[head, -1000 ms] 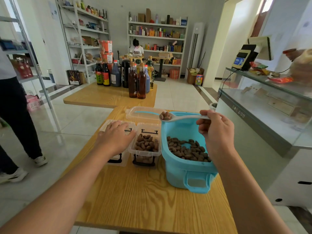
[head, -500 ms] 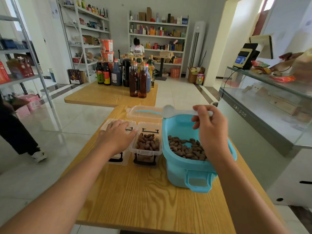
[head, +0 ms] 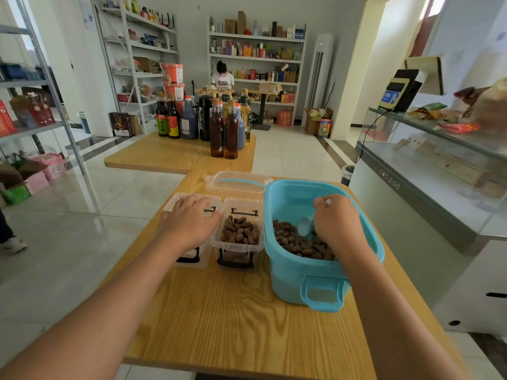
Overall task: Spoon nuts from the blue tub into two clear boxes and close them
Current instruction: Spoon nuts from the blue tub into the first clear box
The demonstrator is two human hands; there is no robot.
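A person's right hand [head: 337,223] reaches down inside a light blue plastic tub [head: 323,281], its fingers curled around the handle of a pale translucent spoon [head: 305,225] whose bowl dips among the brown nuts [head: 300,244] at the tub's bottom. The left hand [head: 189,220] lies flat, fingers straight and together, on the lid of a closed clear plastic box [head: 192,259] with black latches. Between that box and the tub, touching both, stands a second clear plastic box [head: 238,237], open and heaped with brown nuts. A clear lid with a blue strip [head: 237,182] lies just behind the two boxes. All rest on a light wood-grain table [head: 247,325]. Beyond it, a second wooden table [head: 178,157] carries a cluster of dark sauce bottles [head: 203,122]. White shelving [head: 258,58] stocked with boxes lines the far wall, a seated person before it, and a glass display counter [head: 428,171] runs along the right over pale floor tiles.
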